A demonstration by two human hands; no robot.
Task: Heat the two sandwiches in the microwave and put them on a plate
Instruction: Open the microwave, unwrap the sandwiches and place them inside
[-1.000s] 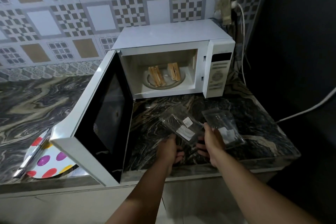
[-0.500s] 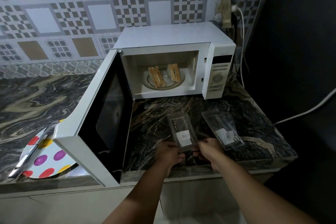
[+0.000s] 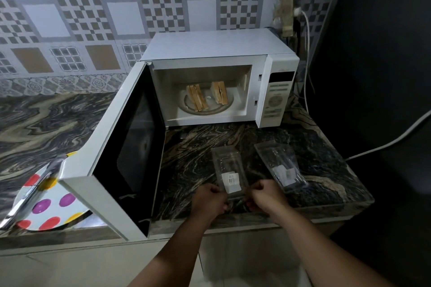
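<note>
now flatter: wrapper (image 3: 229, 173) between both hands

No text, brand or number can be read anywhere in the head view. A white sticker with a small barcode-like print is seen on the clear plastic sandwich wrapper (image 3: 229, 173) held at the counter edge, and a second white label is seen on the other clear plastic wrapper (image 3: 281, 165) lying just to its right, but the print on both is too small and blurred to be made out. Faint rows of markings and a round dial are noted on the cream control panel of the white microwave oven (image 3: 276, 98), none of them legible, and its dark display window is blank.
</note>
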